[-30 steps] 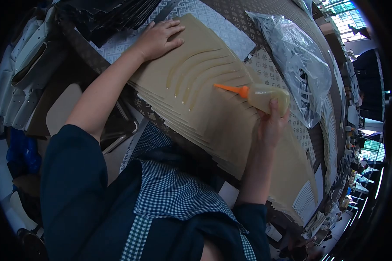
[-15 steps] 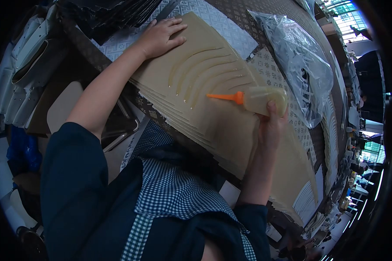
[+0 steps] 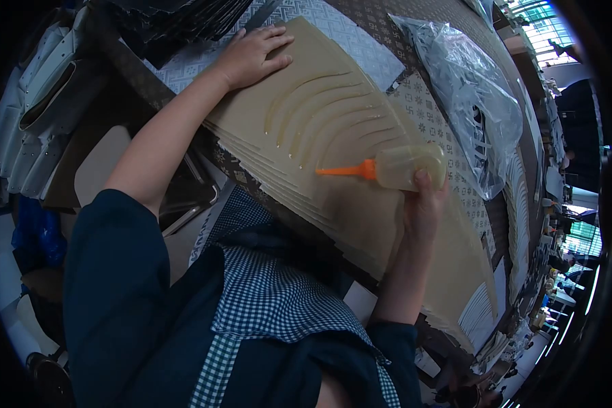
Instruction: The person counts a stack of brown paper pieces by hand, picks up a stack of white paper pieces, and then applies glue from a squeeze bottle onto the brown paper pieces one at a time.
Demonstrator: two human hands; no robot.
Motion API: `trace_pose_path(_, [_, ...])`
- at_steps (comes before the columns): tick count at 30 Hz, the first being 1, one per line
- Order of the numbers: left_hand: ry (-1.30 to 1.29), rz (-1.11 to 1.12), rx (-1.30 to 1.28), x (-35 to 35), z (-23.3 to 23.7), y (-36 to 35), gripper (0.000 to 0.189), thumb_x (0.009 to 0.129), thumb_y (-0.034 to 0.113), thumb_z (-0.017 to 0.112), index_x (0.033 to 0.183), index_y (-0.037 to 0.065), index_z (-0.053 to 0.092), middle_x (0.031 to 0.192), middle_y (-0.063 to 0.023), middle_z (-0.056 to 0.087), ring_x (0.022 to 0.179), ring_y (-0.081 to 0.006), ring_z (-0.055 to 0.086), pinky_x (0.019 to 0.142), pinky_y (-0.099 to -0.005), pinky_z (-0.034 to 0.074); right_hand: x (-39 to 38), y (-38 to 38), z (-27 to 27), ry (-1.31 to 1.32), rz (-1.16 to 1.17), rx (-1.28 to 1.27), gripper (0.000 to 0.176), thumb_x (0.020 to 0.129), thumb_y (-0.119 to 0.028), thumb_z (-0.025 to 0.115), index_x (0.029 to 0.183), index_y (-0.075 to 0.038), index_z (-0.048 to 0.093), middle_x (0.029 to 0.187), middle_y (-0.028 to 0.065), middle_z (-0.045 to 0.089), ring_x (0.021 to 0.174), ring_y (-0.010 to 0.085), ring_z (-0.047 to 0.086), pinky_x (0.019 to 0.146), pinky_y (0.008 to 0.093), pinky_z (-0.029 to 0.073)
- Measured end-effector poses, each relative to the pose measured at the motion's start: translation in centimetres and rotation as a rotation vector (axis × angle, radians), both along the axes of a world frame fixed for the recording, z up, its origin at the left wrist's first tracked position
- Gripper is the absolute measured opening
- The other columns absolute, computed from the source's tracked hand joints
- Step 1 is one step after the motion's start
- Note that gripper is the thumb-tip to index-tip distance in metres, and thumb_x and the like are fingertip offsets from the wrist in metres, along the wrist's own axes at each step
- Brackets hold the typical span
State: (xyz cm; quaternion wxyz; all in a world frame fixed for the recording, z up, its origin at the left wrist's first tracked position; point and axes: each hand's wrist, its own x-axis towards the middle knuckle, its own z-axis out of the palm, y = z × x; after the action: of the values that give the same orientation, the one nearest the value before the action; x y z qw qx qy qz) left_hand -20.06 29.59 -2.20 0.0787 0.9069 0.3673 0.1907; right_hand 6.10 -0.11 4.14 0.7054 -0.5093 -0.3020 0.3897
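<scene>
My right hand [image 3: 426, 198] is closed round a translucent squeeze bottle [image 3: 404, 167] of pale yellowish liquid, probably glue. Its long orange nozzle [image 3: 347, 170] points left, its tip at or just over a stack of brown sheets [image 3: 381, 224]. Several curved lines of glossy liquid [image 3: 306, 129] run across the top sheet, and the tip is at the near end of one of them. My left hand [image 3: 255, 57] lies flat on the far left corner of the stack, fingers spread and holding nothing.
A clear plastic bag [image 3: 459, 95] lies right of the stack on the dark patterned table. Grey patterned sheets [image 3: 367, 51] lie beyond it. Black pleated material [image 3: 177, 27] is at the far left, and white folded pieces [image 3: 44, 115] hang at the left edge.
My right hand has brought the squeeze bottle slightly toward me and left, so the nozzle tip sits lower on the top sheet. My left hand stays in place.
</scene>
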Motion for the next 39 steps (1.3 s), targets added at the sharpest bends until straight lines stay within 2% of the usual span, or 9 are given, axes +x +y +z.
trace_pose_path(8, [0.007, 0.002, -0.007, 0.0, 0.3, -0.1, 0.060, 0.091, 0.056, 0.047, 0.139, 0.019, 0.049, 0.149, -0.0057, 0.040, 0.140, -0.0245, 0.032, 0.113, -0.0533, 0.021, -0.5, -0.5, 0.0, 0.044, 0.028, -0.017, 0.064, 0.082, -0.012, 0.075, 0.136, -0.001, 0.043, 0.116, 0.0086, 0.058, 0.106, 0.0178, 0.058, 0.093, 0.0315, 0.048])
trace_pose_path(14, [0.004, 0.003, 0.010, 0.0, 0.2, -0.1, 0.057, 0.092, 0.053, 0.048, 0.139, 0.021, 0.050, 0.149, -0.0045, 0.040, 0.139, -0.0238, 0.034, 0.113, -0.0538, 0.022, -0.2, 0.3, -0.4, 0.001, -0.101, 0.024, 0.052, 0.085, -0.010, 0.071, 0.130, -0.002, 0.045, 0.116, 0.0096, 0.058, 0.105, 0.0188, 0.059, 0.090, 0.0331, 0.051])
trace_pose_path(17, [0.008, 0.008, 0.036, 0.0, 0.0, 0.0, 0.054, 0.093, 0.049, 0.050, 0.139, 0.022, 0.049, 0.149, -0.0031, 0.040, 0.137, -0.0237, 0.037, 0.112, -0.0545, 0.023, 0.4, 0.7, -0.5, 0.012, -0.224, 0.057, 0.042, 0.089, -0.012, 0.067, 0.125, -0.003, 0.047, 0.116, 0.0114, 0.058, 0.104, 0.0204, 0.061, 0.086, 0.0346, 0.054])
trace_pose_path(20, [0.012, 0.012, 0.039, 0.0, 0.0, -0.1, 0.053, 0.093, 0.049, 0.050, 0.139, 0.022, 0.050, 0.149, -0.0027, 0.041, 0.137, -0.0233, 0.037, 0.112, -0.0531, 0.023, 1.2, 0.6, 0.9, -0.006, -0.323, 0.103, 0.040, 0.091, -0.015, 0.066, 0.122, -0.003, 0.046, 0.115, 0.0129, 0.057, 0.103, 0.0229, 0.062, 0.082, 0.0366, 0.058])
trace_pose_path(26, [0.008, 0.006, 0.048, 0.0, 0.1, -0.1, 0.053, 0.093, 0.049, 0.051, 0.138, 0.022, 0.050, 0.148, -0.0030, 0.041, 0.137, -0.0230, 0.037, 0.112, -0.0510, 0.024, 3.3, -0.3, 1.2, -0.116, -0.463, 0.108, 0.044, 0.091, -0.018, 0.066, 0.124, -0.002, 0.043, 0.116, 0.0142, 0.056, 0.103, 0.0265, 0.062, 0.081, 0.0406, 0.059])
trace_pose_path(34, [0.011, 0.008, 0.041, -0.1, 0.0, 0.0, 0.053, 0.093, 0.049, 0.050, 0.139, 0.022, 0.050, 0.149, -0.0027, 0.041, 0.137, -0.0230, 0.038, 0.112, -0.0518, 0.023, 3.1, 0.0, 0.6, -0.162, -0.505, 0.085, 0.045, 0.089, -0.016, 0.069, 0.124, -0.003, 0.043, 0.116, 0.0140, 0.056, 0.105, 0.0270, 0.061, 0.084, 0.0436, 0.058])
trace_pose_path(39, [0.007, 0.002, 0.018, -0.1, 0.1, 0.1, 0.058, 0.091, 0.056, 0.047, 0.138, 0.022, 0.050, 0.149, -0.0038, 0.041, 0.139, -0.0237, 0.034, 0.113, -0.0514, 0.023, 3.3, 0.1, 0.2, -0.126, -0.489, 0.078, 0.042, 0.089, -0.015, 0.068, 0.122, -0.004, 0.045, 0.114, 0.0130, 0.057, 0.103, 0.0257, 0.062, 0.082, 0.0424, 0.059])
